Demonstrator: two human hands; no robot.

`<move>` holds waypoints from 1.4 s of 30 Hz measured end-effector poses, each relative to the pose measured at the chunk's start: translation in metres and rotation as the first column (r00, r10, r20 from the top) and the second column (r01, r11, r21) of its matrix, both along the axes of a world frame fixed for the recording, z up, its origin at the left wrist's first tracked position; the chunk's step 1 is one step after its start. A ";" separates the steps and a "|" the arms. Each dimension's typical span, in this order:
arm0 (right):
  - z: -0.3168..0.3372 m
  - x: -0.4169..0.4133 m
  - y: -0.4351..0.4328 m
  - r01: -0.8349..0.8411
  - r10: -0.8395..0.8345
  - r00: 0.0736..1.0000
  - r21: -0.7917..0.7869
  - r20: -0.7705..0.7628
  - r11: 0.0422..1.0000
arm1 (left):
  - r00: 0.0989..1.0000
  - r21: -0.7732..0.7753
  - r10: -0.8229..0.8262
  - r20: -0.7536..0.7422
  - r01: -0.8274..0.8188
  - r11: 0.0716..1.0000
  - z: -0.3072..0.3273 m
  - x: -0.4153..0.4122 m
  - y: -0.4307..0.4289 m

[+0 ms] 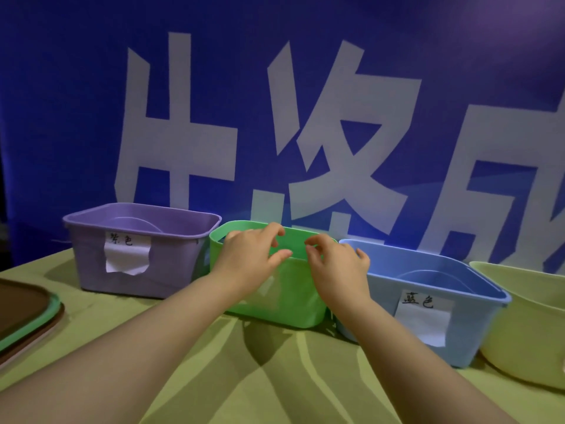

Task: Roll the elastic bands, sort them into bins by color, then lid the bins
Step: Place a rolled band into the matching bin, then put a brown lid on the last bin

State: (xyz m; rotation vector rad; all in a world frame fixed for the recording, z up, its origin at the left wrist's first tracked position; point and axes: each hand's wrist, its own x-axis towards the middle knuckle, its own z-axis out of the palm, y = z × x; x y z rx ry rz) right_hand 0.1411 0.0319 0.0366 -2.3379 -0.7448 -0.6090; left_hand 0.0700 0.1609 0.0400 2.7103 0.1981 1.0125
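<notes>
Hovering over the green bin [286, 301], left hand [248, 255] and right hand [337, 266] curl fingers.

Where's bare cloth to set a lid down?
Bare cloth before the green bin, between left arm and right arm; also between the lid stack and purple bin, and front right before the blue bin. The bin row is packed side by side.

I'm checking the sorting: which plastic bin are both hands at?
The green rectangular plastic bin, standing between the purple plastic bin and the blue plastic bin: the left hand and right hand are both at its near rim.
</notes>
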 end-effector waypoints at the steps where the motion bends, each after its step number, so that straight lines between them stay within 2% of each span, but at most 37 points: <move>1: 0.002 -0.006 -0.001 -0.021 0.021 1.000 0.008 -0.006 1.000 | 1.000 0.007 -0.013 0.019 0.013 1.000 0.002 -0.007 -0.001; 8: 0.016 -0.073 0.000 -0.226 0.236 0.971 0.182 -0.035 0.957 | 0.994 0.037 -0.039 0.100 0.035 0.999 0.024 -0.065 -0.011; 12: 0.009 -0.120 0.003 -0.299 0.339 0.938 0.319 -0.075 0.899 | 0.984 -0.066 -0.053 0.170 0.065 0.996 0.019 -0.108 -0.020; 17: -0.002 -0.172 0.009 -0.400 0.439 0.898 0.336 -0.044 0.853 | 0.968 -0.141 -0.008 0.250 0.045 0.989 0.004 -0.161 -0.021; 25: -0.017 -0.235 0.046 -0.548 0.583 0.810 0.274 -0.061 0.790 | 0.970 -0.153 0.149 0.190 -0.121 0.981 -0.016 -0.245 0.007; 31: -0.041 -0.283 0.092 -0.684 0.687 0.716 0.077 -0.120 0.726 | 0.940 -0.235 0.330 0.086 -0.303 0.924 -0.054 -0.316 0.049; 34: -0.047 -0.299 0.117 -0.719 0.717 0.687 0.034 -0.116 0.694 | 0.918 -0.254 0.386 0.090 -0.354 0.900 -0.068 -0.337 0.068; 39: -0.053 -0.318 0.161 -0.743 0.740 0.669 -0.038 -0.063 0.668 | 0.862 -0.146 0.494 0.114 -0.477 0.867 -0.081 -0.362 0.100; 42: -0.059 -0.326 0.182 -0.727 0.723 0.687 -0.108 -0.074 0.679 | 0.843 -0.151 0.530 0.088 -0.514 0.844 -0.091 -0.374 0.119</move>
